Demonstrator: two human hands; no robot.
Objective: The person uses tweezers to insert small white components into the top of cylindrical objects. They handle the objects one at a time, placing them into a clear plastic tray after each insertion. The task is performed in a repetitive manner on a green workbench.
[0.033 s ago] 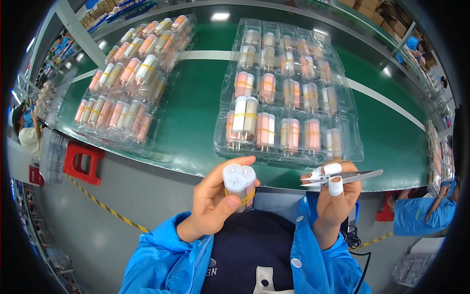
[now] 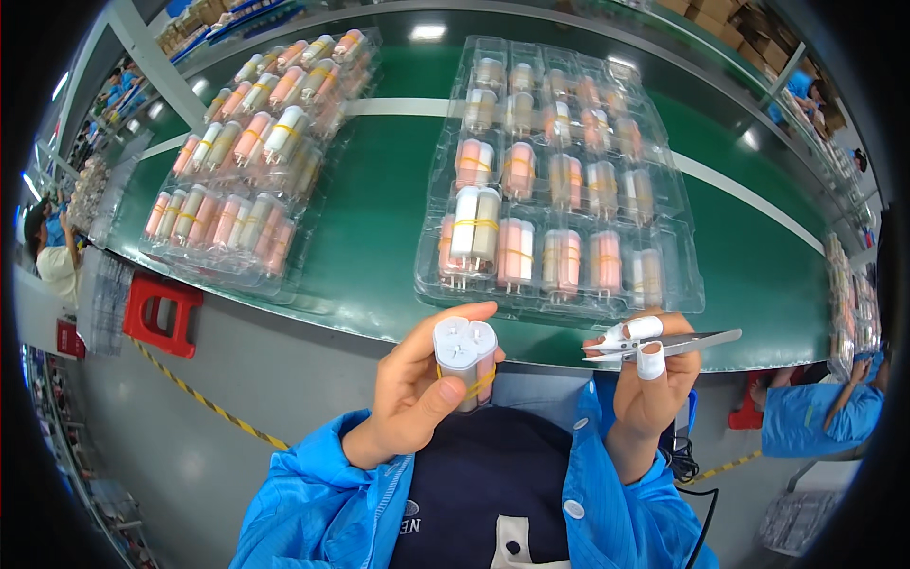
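My left hand is closed round a bundle of three capped tubes with a yellow rubber band about them. The pale round ends tilt up and toward me, with small cross-shaped marks on them. To the right, my right hand grips thread snips, its thumb and a finger wrapped in white tape. The snips' pointed tips face left, toward the bundle but apart from it. Beyond both hands stands a clear plastic tray with several banded bundles of pink, white and grey tubes in its pockets.
More loaded clear trays are stacked at the left on the green conveyor belt. Its near metal edge runs just past my hands. A red stool stands on the floor at left. A person in blue is at the far right.
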